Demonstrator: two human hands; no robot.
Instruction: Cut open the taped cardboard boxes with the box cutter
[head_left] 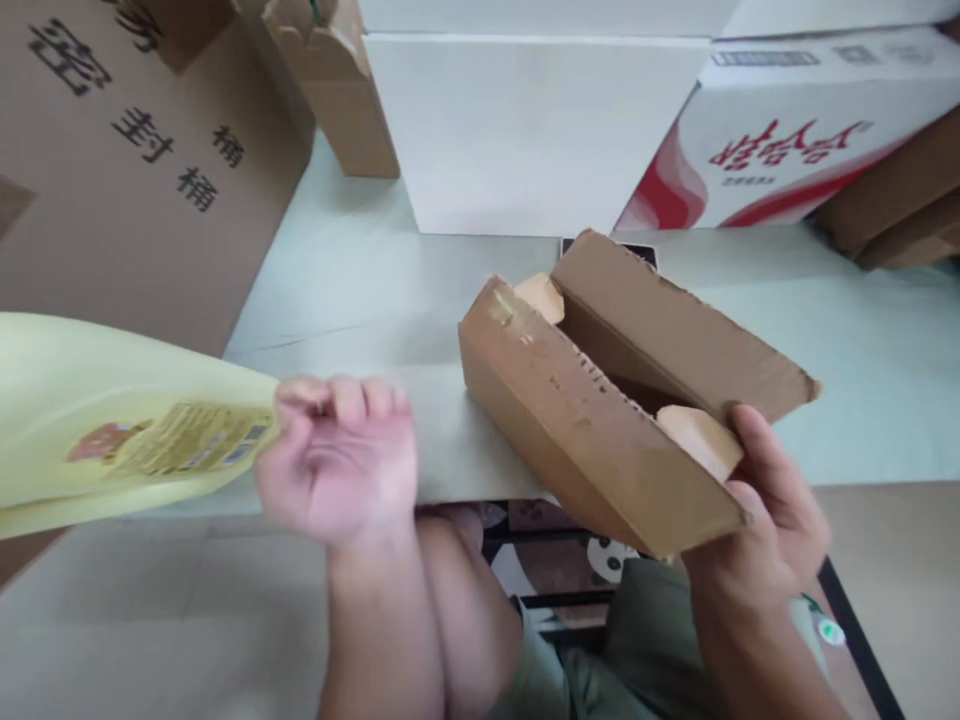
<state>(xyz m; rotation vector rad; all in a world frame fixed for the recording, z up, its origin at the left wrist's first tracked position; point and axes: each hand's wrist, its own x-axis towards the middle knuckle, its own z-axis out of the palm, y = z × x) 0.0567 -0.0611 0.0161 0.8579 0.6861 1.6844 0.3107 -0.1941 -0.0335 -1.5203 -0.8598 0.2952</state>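
The yellow bag (135, 410) is cut off by the left edge, its label's small print too blurred to read; the left hand (345, 460) is blurred, its fingers hiding the gripped end; the open cardboard box (562, 410) conceals most of its inside, some of the right hand (765, 530) and much of a flat dark object (648, 255); the large carton (165, 230) runs out of view at left and top; the round tag's (830, 631) marking is too small to tell.

Large brown carton (161, 190), black Chinese lettering, stands at ten o'clock. Smaller brown box (367, 125) at eleven, just beside plain white box (540, 135) at twelve. Red-and-white printed carton (810, 140) at two; brown cardboard (892, 195) towards three. Pale green tabletop (885, 400) beneath. Panda print (609, 558) at five.
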